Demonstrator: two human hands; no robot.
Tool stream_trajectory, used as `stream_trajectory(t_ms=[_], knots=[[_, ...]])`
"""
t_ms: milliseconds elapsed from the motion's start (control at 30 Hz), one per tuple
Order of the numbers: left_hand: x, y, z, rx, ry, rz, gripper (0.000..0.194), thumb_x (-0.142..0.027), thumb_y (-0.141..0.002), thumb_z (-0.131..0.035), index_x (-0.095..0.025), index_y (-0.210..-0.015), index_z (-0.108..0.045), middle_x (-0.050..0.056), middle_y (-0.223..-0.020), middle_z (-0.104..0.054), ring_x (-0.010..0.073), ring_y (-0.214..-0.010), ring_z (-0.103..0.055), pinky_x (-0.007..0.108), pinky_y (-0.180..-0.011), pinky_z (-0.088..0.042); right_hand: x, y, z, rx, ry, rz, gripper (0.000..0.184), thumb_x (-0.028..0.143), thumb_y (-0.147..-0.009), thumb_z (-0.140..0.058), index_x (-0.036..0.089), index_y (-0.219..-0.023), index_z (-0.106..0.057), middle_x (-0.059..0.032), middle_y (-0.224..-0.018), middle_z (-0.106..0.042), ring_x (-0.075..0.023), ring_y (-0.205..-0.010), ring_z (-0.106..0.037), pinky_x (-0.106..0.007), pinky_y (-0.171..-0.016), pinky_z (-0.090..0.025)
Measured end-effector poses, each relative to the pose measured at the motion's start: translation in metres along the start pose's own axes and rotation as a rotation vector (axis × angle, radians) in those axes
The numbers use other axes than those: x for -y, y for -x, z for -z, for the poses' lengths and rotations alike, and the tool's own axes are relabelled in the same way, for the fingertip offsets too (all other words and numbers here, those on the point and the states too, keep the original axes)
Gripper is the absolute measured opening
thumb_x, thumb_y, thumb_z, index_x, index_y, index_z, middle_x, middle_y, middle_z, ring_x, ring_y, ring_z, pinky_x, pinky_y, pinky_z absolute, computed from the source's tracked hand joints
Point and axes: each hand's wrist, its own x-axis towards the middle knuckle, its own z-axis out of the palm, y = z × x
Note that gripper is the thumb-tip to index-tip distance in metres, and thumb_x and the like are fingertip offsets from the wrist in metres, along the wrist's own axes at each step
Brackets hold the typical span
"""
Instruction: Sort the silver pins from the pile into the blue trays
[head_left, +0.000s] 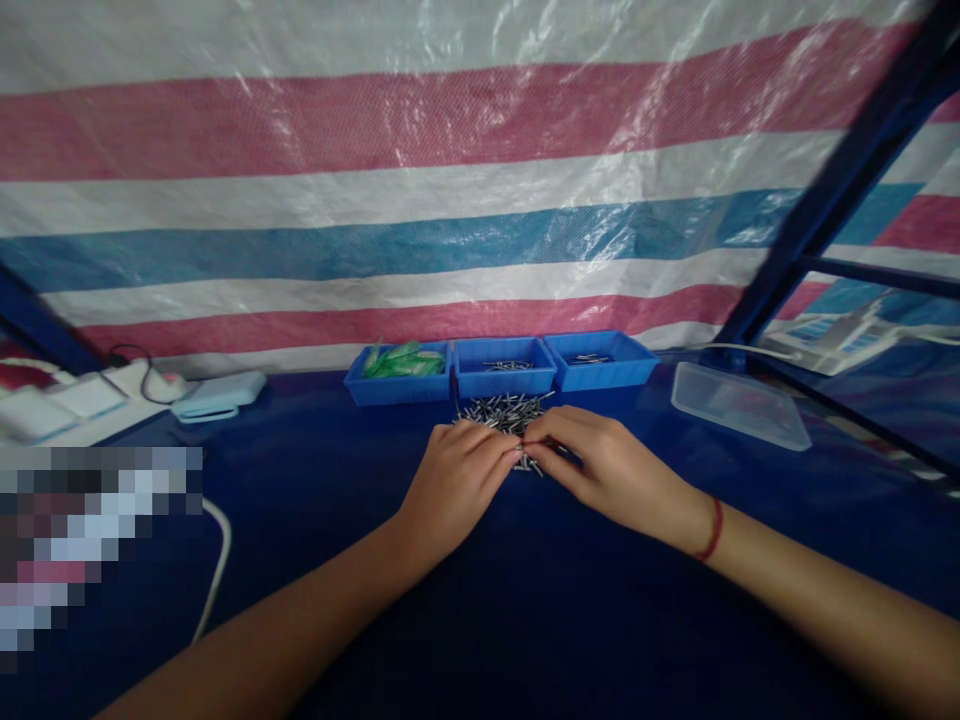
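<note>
Stripy sheet [420, 240] at back. Clear lid [739, 408] on R of tabletop [600, 630], nr blue pole [802, 220]. Pale blue case [222, 392] & white cord [223, 550] on L.

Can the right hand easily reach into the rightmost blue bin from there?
Probably yes: the rightmost blue bin is open-topped and sits just beyond the right hand, with nothing visibly blocking the way.

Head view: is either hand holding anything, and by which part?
Cannot be told: the left hand and right hand meet at the fingertips by the metal pieces; anything between is too small to make out.
</note>
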Motion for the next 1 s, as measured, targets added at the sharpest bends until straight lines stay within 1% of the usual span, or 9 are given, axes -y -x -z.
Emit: stream_trajectory(t_ms=[67, 133, 200, 267, 400, 633, 767, 900, 1000], knots=[[-0.002, -0.001, 0.002, -0.027, 0.065, 0.051, 0.020, -0.027, -0.091, -0.043, -0.020, -0.092, -0.062, 0.001, -0.084, -0.065, 0.0140, -0.080, -0.056, 0.030, -0.072, -0.037, 0.005, -0.001, -0.003, -0.124, -0.202, -0.121, 0.011, 0.029, -0.083, -0.053, 0.020, -0.085, -0.060, -0.0022, -0.078, -0.063, -0.0136, -0.069, -0.058, -0.028, -0.063, -0.048], [-0.005, -0.002, 0.004, -0.065, 0.137, 0.096, 0.020, -0.026, -0.091, -0.043, -0.020, -0.088, -0.062, 0.000, -0.079, -0.064, 0.0137, -0.077, -0.056, 0.030, -0.070, -0.037, 0.009, -0.002, -0.005, -0.231, -0.415, -0.215, 0.014, 0.032, -0.078, -0.059, 0.020, -0.086, -0.060, -0.0016, -0.078, -0.064, -0.0130, -0.068, -0.059, -0.027, -0.061, -0.050], [-0.006, -0.002, 0.006, -0.096, 0.194, 0.115, 0.018, -0.025, -0.090, -0.044, -0.019, -0.086, -0.061, 0.000, -0.078, -0.064, 0.0134, -0.077, -0.055, 0.030, -0.070, -0.038, 0.011, -0.003, -0.007, -0.265, -0.559, -0.262, 0.016, 0.032, -0.075, -0.063, 0.020, -0.085, -0.061, -0.0014, -0.078, -0.065, -0.0127, -0.068, -0.060, -0.027, -0.062, -0.051], [-0.007, -0.002, 0.006, -0.109, 0.232, 0.121, 0.017, -0.024, -0.090, -0.044, -0.019, -0.086, -0.060, 0.000, -0.077, -0.064, 0.0132, -0.077, -0.055, 0.030, -0.072, -0.038, 0.013, -0.003, -0.007, -0.252, -0.622, -0.285, 0.014, 0.031, -0.073, -0.065, 0.020, -0.083, -0.063, -0.0008, -0.075, -0.065, -0.0120, -0.067, -0.060, -0.027, -0.061, -0.051], [-0.007, -0.003, 0.007, -0.122, 0.269, 0.103, 0.016, -0.023, -0.090, -0.044, -0.019, -0.085, -0.059, -0.001, -0.074, -0.063, 0.0128, -0.074, -0.055, 0.030, -0.072, -0.038, 0.015, -0.003, -0.007, -0.246, -0.672, -0.301, 0.013, 0.030, -0.072, -0.066, 0.022, -0.082, -0.066, 0.0001, -0.072, -0.066, -0.0114, -0.063, -0.060, -0.027, -0.058, -0.051], [-0.007, -0.002, 0.009, -0.139, 0.321, 0.061, 0.016, -0.022, -0.090, -0.043, -0.018, -0.086, -0.058, 0.000, -0.074, -0.063, 0.0125, -0.073, -0.056, 0.030, -0.072, -0.041, 0.016, -0.001, -0.010, -0.262, -0.685, -0.284, 0.011, 0.030, -0.072, -0.066, 0.023, -0.080, -0.069, 0.0003, -0.075, -0.068, -0.0128, -0.068, -0.062, -0.028, -0.064, -0.052], [-0.004, 0.000, 0.006, -0.154, 0.346, 0.095, 0.014, -0.026, -0.088, -0.047, -0.019, -0.094, -0.057, 0.002, -0.081, -0.064, 0.0128, -0.075, -0.058, 0.029, -0.071, -0.043, 0.016, 0.000, -0.011, -0.269, -0.622, -0.241, 0.010, 0.029, -0.074, -0.065, 0.022, -0.080, -0.069, -0.0017, -0.078, -0.068, -0.0134, -0.070, -0.062, -0.028, -0.063, -0.052], [-0.003, 0.001, 0.002, -0.159, 0.362, 0.125, 0.010, -0.025, -0.086, -0.050, -0.020, -0.093, -0.056, 0.001, -0.084, -0.065, 0.0129, -0.077, -0.059, 0.028, -0.072, -0.045, 0.015, 0.000, -0.012, -0.287, -0.579, -0.208, 0.011, 0.029, -0.074, -0.065, 0.021, -0.081, -0.069, -0.0036, -0.080, -0.068, -0.0141, -0.071, -0.062, -0.028, -0.062, -0.051], [-0.004, 0.001, 0.002, -0.181, 0.392, 0.183, 0.008, -0.023, -0.084, -0.052, -0.020, -0.091, -0.054, 0.001, -0.085, -0.064, 0.0128, -0.077, -0.060, 0.027, -0.072, -0.046, 0.012, 0.000, -0.014, -0.297, -0.538, -0.203, 0.012, 0.029, -0.075, -0.064, 0.021, -0.083, -0.069, -0.0041, -0.082, -0.067, -0.0145, -0.072, -0.061, -0.028, -0.061, -0.050]])
